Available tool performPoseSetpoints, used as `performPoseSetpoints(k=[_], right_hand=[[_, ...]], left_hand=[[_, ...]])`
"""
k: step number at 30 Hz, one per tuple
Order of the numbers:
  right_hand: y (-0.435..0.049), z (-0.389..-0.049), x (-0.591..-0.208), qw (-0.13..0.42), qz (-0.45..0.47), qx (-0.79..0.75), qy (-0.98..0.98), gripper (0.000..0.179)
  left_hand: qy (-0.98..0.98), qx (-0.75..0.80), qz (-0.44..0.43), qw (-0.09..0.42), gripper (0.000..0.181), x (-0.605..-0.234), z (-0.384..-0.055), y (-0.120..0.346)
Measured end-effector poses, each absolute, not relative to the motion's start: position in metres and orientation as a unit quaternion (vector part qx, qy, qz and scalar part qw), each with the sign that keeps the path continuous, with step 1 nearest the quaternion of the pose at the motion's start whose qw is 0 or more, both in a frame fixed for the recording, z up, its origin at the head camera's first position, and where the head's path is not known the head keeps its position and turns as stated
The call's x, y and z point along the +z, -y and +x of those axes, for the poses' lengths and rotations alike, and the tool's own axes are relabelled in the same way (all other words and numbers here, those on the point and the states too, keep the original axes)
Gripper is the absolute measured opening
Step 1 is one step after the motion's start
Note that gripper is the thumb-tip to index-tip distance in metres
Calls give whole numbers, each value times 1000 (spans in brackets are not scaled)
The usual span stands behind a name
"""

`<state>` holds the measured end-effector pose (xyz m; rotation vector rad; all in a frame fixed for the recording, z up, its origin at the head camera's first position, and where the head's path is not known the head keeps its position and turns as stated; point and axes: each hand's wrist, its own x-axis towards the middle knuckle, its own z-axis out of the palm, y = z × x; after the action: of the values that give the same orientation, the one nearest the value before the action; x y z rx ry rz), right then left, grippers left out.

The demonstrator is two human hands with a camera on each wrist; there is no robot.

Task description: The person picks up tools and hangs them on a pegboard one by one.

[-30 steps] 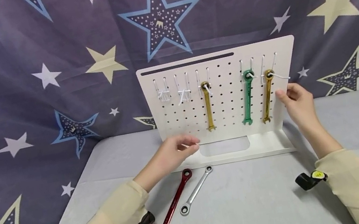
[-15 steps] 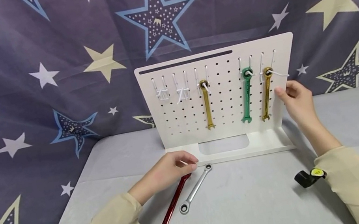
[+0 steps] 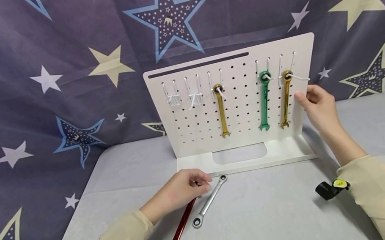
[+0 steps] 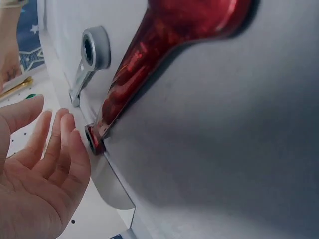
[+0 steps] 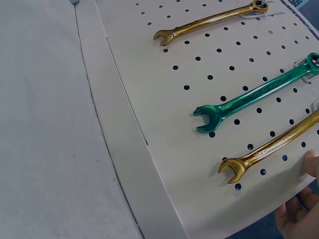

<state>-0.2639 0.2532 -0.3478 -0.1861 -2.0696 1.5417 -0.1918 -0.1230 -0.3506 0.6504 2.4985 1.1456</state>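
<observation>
In the head view my left hand (image 3: 185,186) hovers over the ring end of a red combination wrench (image 3: 182,229) on the table. Its fingers are apart and loosely bent in the left wrist view, close to that ring end, with nothing between them. To the right of the red one lies a silver double-ring wrench (image 3: 210,201). My right hand (image 3: 319,112) grips the right edge of a white pegboard (image 3: 182,151), thumb in front and fingers partly hidden behind. From hooks on the board hang a gold wrench (image 3: 222,114), a green wrench (image 3: 264,103) and another gold wrench (image 5: 279,147) nearest the right hand.
Two pairs of white hooks, the left one (image 3: 174,99) and its neighbour (image 3: 195,99), hold nothing. The board's base (image 3: 287,150) has a front lip and an oblong cutout. A star-patterned cloth (image 3: 59,44) hangs behind the grey-covered table (image 3: 271,217).
My left hand has come down from the lower left of the board to the red wrench's ring end. The right hand keeps its grip on the board's edge.
</observation>
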Motion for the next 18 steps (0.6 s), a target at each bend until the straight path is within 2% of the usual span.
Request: performPoseSetpoints(k=[5,10,18], right_hand=[[-253,-264,-348,268,-74,566,776,18],[-252,-264,-348,265,-81,562,780,25],[-251,-263,-348,276,-79,565,774,23]], left_hand=[[-877,388,233,165,23,-357,-192,120],[-893,355,230,150,28,-358,-188,114],[-918,298,216,145,23,-359,-189,107]])
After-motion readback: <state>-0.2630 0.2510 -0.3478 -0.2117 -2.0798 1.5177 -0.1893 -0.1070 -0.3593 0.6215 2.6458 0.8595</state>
